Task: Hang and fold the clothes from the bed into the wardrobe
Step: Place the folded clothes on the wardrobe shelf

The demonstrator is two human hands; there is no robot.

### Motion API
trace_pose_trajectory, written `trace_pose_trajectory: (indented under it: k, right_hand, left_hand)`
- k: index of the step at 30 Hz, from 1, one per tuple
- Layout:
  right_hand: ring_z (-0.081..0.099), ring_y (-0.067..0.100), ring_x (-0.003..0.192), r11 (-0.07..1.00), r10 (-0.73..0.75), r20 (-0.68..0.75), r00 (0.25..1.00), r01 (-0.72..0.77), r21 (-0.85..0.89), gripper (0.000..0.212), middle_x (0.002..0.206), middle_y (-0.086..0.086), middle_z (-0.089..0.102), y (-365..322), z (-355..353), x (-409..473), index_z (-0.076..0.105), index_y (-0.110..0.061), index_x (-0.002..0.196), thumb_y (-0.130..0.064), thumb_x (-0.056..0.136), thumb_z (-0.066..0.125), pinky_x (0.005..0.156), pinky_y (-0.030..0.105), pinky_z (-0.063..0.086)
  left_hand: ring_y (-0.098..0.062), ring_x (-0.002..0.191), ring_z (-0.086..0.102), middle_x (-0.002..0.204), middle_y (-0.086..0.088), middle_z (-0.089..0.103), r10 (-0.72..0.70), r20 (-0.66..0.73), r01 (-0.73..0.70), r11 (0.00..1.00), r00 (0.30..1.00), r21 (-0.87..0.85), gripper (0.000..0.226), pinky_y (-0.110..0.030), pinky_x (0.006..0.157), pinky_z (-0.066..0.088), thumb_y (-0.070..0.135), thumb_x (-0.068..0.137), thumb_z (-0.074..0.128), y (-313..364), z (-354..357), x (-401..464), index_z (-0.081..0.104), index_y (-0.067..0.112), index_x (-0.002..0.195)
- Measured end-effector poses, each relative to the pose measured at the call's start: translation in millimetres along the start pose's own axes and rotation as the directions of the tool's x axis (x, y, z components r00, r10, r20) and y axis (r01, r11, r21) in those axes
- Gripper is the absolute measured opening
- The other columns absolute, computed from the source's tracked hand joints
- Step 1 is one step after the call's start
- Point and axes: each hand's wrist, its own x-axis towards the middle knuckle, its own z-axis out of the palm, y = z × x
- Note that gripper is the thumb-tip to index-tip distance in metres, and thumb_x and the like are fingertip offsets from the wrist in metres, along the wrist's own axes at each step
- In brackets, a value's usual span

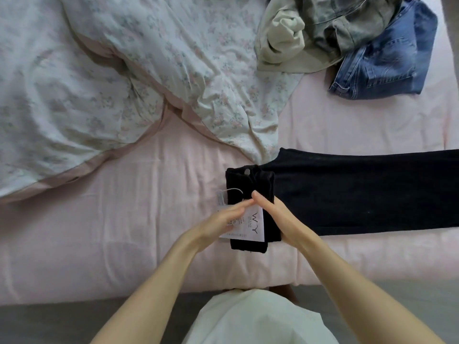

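Your left hand [224, 218] lies nearly flat, fingers straight, resting on the white printed paper swing tag [244, 225] at the near front edge of the pink-sheeted bed [111, 207]. Your right hand [278, 219] is just beside it, fingers straight and together, pressing the folded waistband end of the black denim trousers [347, 189]; neither hand grips anything. The trousers lie flat across the sheet, the waist with its metal button [247, 172] doubled over at your hands and the legs running off to your right, out of view.

They will likely handle as soft but fairly weighty cloth: they hold a crease, yet a loose fold will slump when lifted. Take them by sliding both palms under the folded stack, tag tucked in, rather than pinching one layer.

Farther back lies the rumpled white floral duvet [111, 78], and beyond, at the far right, a heap of a cream garment [280, 38], a grey one [347, 23] and blue jeans [387, 60] waits, well apart.
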Motion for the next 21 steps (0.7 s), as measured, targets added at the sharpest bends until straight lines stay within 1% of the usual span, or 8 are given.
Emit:
trace_pose_trajectory:
  k: [3,5,6,8,10,13,17,21]
  right_hand:
    - [0.066,0.017,0.095,0.985,-0.075,-0.237,0.969,0.036,-0.167,0.006,0.092,-0.004,0.07,-2.0,-28.7,-8.3,0.063,-0.025,0.096,-0.025,0.091,0.06,0.071,0.022,0.05]
    - [0.065,0.016,0.09,0.976,-0.081,-0.319,0.944,0.01,-0.219,0.01,0.09,-0.003,0.068,-3.1,-48.8,-12.5,0.063,-0.024,0.09,-0.016,0.091,0.056,0.072,0.025,0.051]
    - [0.065,0.015,0.088,0.966,-0.096,-0.344,0.934,0.004,-0.258,0.01,0.09,-0.002,0.068,-3.5,-57.9,-14.0,0.062,-0.024,0.089,-0.016,0.091,0.056,0.073,0.026,0.051]
    - [0.063,0.012,0.086,0.948,-0.132,-0.406,0.905,-0.004,-0.319,0.007,0.089,-0.003,0.067,-4.2,-77.2,-17.5,0.061,-0.024,0.088,-0.018,0.09,0.057,0.071,0.026,0.05]
    - [0.061,0.011,0.085,0.936,-0.155,-0.489,0.858,-0.031,-0.351,0.005,0.088,-0.006,0.065,-3.0,-96.6,-18.7,0.059,-0.026,0.088,-0.021,0.089,0.058,0.066,0.026,0.046]
    - [0.06,0.016,0.087,0.909,-0.151,-0.608,0.78,-0.132,-0.395,0.001,0.088,-0.006,0.063,3.0,-131.1,-20.1,0.056,-0.026,0.089,-0.026,0.089,0.057,0.068,0.031,0.047]
    - [0.059,0.028,0.098,0.825,-0.191,-0.696,0.692,-0.271,-0.495,0.026,0.1,0.002,0.063,7.8,-163.2,-14.3,0.052,-0.018,0.114,-0.031,0.092,0.055,0.078,0.04,0.047]
    - [0.045,0.028,0.126,0.677,-0.304,-0.691,0.656,-0.362,-0.641,0.064,0.141,0.008,0.044,12.0,-175.9,3.8,0.021,-0.02,0.148,-0.024,0.093,0.053,0.098,0.045,0.041]
  left_hand:
    - [-0.01,0.11,0.058,0.112,0.015,0.065,0.08,-0.292,-0.076,0.997,0.953,0.027,0.032,-0.028,0.094,0.042,0.016,0.1,0.039,6.3,17.5,15.6,0.066,0.034,0.102]
    - [-0.017,0.099,0.06,0.102,0.006,0.068,0.21,-0.582,-0.089,0.969,0.786,0.229,0.022,-0.029,0.086,0.043,0.014,0.096,0.047,5.6,21.5,26.3,0.066,0.024,0.098]
    - [-0.017,0.106,0.056,0.111,0.004,0.064,0.332,-0.617,-0.031,0.895,0.714,0.446,0.02,-0.028,0.091,0.041,0.017,0.094,0.051,3.4,22.3,30.5,0.064,0.023,0.108]
    - [-0.019,0.13,0.035,0.139,0.002,0.044,0.507,-0.447,0.042,0.626,0.737,0.779,0.045,-0.031,0.106,0.028,0.026,0.092,0.054,-3.4,26.9,43.7,0.047,0.024,0.136]
    - [-0.018,0.144,0.003,0.158,0.002,0.009,0.48,-0.27,0.049,0.424,0.835,0.905,0.065,-0.038,0.114,0.012,0.04,0.093,0.049,-9.6,34.9,59.9,0.019,0.031,0.15]
    - [-0.023,0.143,-0.022,0.155,0.001,-0.025,0.384,-0.116,0.071,0.131,0.916,0.989,0.07,-0.046,0.116,0.006,0.05,0.096,0.035,-22.3,51.2,93.6,-0.004,0.033,0.151]
    - [-0.027,0.143,-0.025,0.155,-0.003,-0.025,0.336,-0.087,0.098,-0.017,0.938,0.995,0.068,-0.053,0.115,-0.003,0.055,0.097,0.028,-30.7,67.1,132.3,-0.008,0.032,0.15]
    - [-0.028,0.141,-0.028,0.149,-0.001,-0.033,0.306,-0.183,0.218,-0.083,0.934,0.972,0.064,-0.058,0.11,-0.014,0.057,0.097,0.017,-42.1,71.9,164.6,-0.02,0.035,0.144]
